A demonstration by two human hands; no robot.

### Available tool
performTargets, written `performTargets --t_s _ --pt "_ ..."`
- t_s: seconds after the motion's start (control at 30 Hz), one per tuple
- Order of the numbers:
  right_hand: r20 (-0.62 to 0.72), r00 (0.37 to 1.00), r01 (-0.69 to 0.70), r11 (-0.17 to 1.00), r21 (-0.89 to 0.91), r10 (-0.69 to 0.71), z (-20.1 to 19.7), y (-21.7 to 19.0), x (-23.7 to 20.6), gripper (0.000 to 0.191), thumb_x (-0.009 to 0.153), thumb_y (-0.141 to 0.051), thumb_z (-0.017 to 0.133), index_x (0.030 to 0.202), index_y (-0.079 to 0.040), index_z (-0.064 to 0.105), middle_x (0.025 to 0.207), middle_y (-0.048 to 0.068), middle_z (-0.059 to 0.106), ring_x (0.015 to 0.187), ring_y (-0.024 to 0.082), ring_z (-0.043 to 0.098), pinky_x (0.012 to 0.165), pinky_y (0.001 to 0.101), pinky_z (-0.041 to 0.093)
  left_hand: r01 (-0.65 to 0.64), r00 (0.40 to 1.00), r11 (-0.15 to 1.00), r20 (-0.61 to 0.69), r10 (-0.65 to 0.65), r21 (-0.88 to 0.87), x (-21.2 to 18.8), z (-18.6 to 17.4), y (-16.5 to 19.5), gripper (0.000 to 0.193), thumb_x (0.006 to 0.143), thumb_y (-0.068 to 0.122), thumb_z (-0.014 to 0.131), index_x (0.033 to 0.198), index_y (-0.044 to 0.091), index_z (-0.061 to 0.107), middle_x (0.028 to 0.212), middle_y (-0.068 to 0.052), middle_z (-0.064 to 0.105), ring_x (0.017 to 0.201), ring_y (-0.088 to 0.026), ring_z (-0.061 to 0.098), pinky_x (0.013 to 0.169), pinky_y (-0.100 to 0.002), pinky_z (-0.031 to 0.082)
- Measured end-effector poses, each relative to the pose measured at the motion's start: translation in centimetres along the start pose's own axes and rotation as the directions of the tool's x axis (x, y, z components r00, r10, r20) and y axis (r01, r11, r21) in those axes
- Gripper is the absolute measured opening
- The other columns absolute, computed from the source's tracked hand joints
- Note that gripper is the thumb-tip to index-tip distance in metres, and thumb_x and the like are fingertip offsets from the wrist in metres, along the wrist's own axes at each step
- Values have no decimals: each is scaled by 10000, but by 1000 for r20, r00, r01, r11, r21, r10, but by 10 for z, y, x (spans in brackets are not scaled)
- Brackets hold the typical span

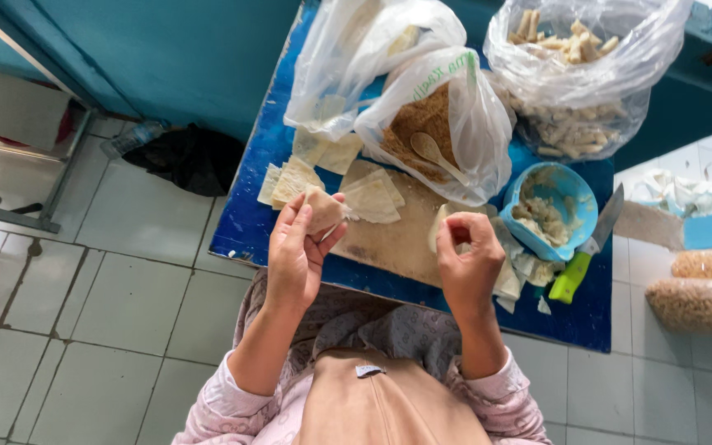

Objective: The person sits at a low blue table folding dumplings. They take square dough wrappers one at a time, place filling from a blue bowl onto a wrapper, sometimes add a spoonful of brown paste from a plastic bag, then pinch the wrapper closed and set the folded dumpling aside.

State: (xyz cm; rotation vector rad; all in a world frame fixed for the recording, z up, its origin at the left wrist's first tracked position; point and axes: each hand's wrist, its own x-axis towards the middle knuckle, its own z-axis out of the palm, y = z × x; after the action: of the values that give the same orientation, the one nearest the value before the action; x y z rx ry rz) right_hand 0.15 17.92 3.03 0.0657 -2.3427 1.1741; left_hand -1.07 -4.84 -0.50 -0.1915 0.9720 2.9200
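You're at a small food-prep spot — a blue bench (249, 222) on a tiled floor (125, 305), crowded with plastic bags (488, 124) of filling, a wooden cutting board (397, 243), a bowl (574, 185) and a knife (591, 243).

Thin, matt dough sheets (372, 199) on a smooth pale board (397, 243) — table (245, 222) glossy, painted blue. Crinkled clear plastic bags (574, 78), shiny. Wooden spoon (436, 155) over coarse brown crumbs (422, 124). Glossy blue plastic bowl (574, 185); metal knife (591, 243), green plastic handle. Matt floor tiles (133, 305).
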Motion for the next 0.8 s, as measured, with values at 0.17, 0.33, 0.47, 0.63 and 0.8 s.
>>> performTargets --t_s 0.17,0.33,0.47,0.63,0.8 --pt "103 946 324 868 -375 -309 -3 -18 -12 211 938 -161 699 1122 -57 703 1104 114 692 990 263 666 895 348 504 139 980 986 157 -124 -87 -13 15 -23 561 1101 399 355 1462 -22 439 1525 -197 512 1379 -274 513 1149 -415 424" --pt "457 879 -424 668 612 139 32 -19 -35 289 1016 -162 670 1260 -10 646 1097 21 676 987 86 629 882 231 512 -375 899 730 418 134 572 -40 30 -47 735 1133 494 318 1630 -40 224 1728 -173 218 1617 -230 186 1296 -350 139" --pt "564 804 -571 508 645 188 35 8 -31 223 1015 -85 651 1188 53 677 1080 36 705 989 94 655 885 251 540 -292 935 817 330 133 498 -35 15 -38 636 1112 407 433 1573 -28 385 1584 -133 453 1423 -163 412 1178 -303 305" --pt "683 705 -666 507 547 189 32 23 -19 180 972 -33 667 1131 45 700 1014 24 718 907 94 673 789 261 570 -1 961 772 213 -174 635 -4 -8 -15 368 965 146 697 1274 -45 643 1092 -29 741 985 -101 691 867 -244 560" --pt "363 899 -344 907 242 245 48 9 -11 132 955 -58 716 1060 20 728 885 49 741 777 101 671 686 255 549 -201 979 510 189 77 836 4 4 -15 146 945 104 721 1033 -11 703 929 -68 732 809 -144 713 720 -262 565"
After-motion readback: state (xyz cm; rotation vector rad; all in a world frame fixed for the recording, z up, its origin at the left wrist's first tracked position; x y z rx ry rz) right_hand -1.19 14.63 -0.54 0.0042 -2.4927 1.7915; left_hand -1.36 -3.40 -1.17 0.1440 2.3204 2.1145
